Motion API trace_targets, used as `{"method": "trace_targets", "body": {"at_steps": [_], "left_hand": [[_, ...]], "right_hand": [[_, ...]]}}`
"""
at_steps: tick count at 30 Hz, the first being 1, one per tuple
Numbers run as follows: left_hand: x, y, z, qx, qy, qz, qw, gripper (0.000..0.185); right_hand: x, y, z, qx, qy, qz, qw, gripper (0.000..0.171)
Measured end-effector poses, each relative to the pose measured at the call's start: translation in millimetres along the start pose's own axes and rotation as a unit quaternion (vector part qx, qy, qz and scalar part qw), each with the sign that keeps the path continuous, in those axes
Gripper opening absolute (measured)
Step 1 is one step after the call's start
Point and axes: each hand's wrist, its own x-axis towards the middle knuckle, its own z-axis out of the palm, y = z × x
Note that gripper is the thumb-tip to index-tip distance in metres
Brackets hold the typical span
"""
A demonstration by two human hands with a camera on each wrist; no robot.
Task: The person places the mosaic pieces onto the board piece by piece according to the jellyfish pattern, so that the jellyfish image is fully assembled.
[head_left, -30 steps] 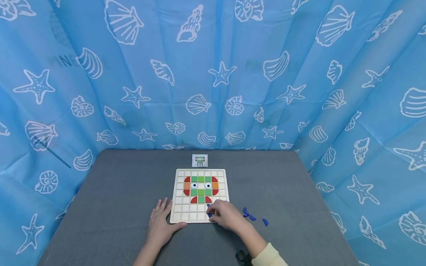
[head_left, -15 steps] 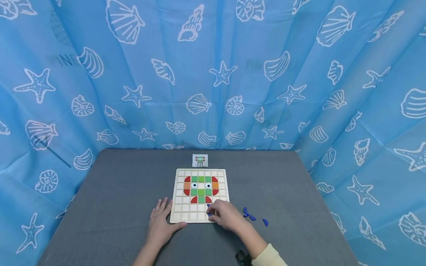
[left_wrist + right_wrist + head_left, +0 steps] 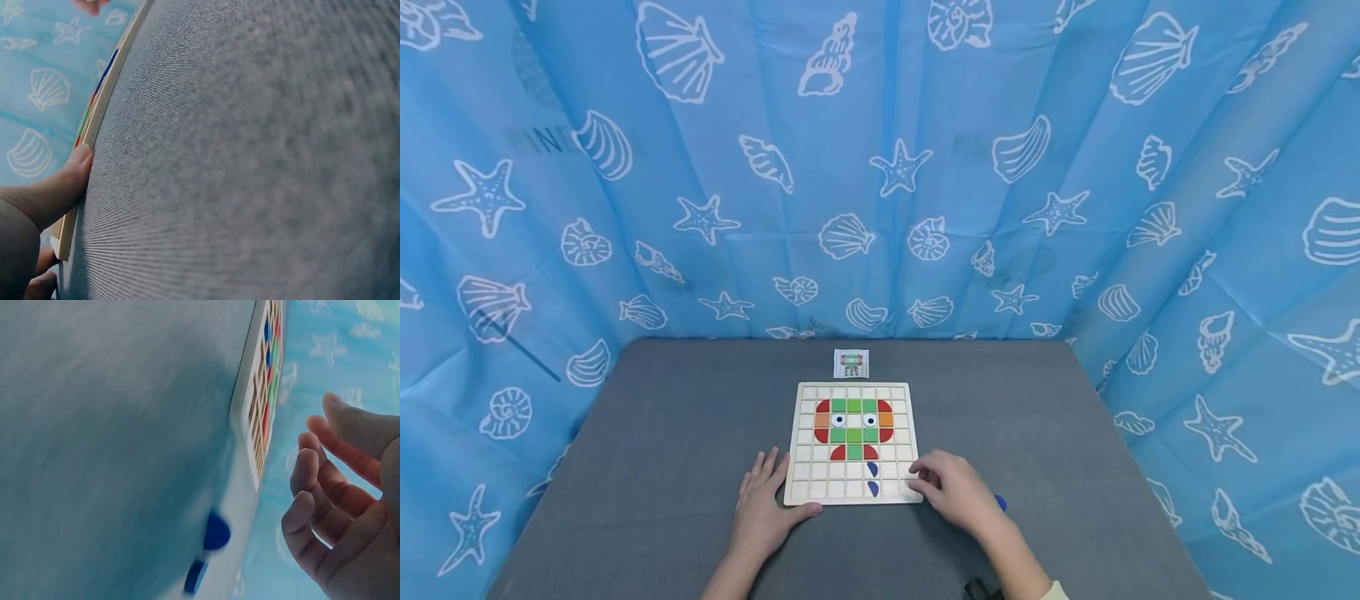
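Grey table (image 3: 662, 433) before blue seashell curtain (image 3: 880, 167)

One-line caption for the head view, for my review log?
Left hand steadies a wooden grid board bearing a tile figure; right hand hovers empty beside it.

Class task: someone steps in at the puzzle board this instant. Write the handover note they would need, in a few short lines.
Left hand: flat on the grey table, thumb against the near left edge of the wooden grid board.
Right hand: open, holding nothing, over the table beside the board's near right corner.
Done: red, green and orange tiles with two eye tiles form the figure's upper part; two blue tiles sit below it.
Left: loose blue pieces lie on the table by the right hand; many cells are unfilled.
The pattern card lies beyond the board.
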Motion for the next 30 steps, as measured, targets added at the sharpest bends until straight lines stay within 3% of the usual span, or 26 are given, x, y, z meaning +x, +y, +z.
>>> {"method": "trace_targets", "body": {"at_steps": [8,15,24,30], "left_hand": [[-2.8,-2.4,2.5,0.0,-0.007,0.006,1.0,0.116],[0.0,-0.1,-0.6,0.003,-0.008,0.001,1.0,0.115],[0.9,0.5,-3.0,0.009,-0.006,0.004,0.9999,0.114],[-1.0,1.0,-2.7,0.007,-0.009,0.005,0.9999,0.114]], "right_hand": [[-33.9,32.8,-22.1,0.0,0.047,0.079,0.996,0.017],[-50.0,65.6,-37.6,-0.013,-0.004,0.19,0.982,0.021],[-51.4,77.5,-38.6,0.001,0.004,0.207,0.978,0.009],[-51.6,79.6,-43.1,0.041,-0.028,0.225,0.973,0.02]]}}
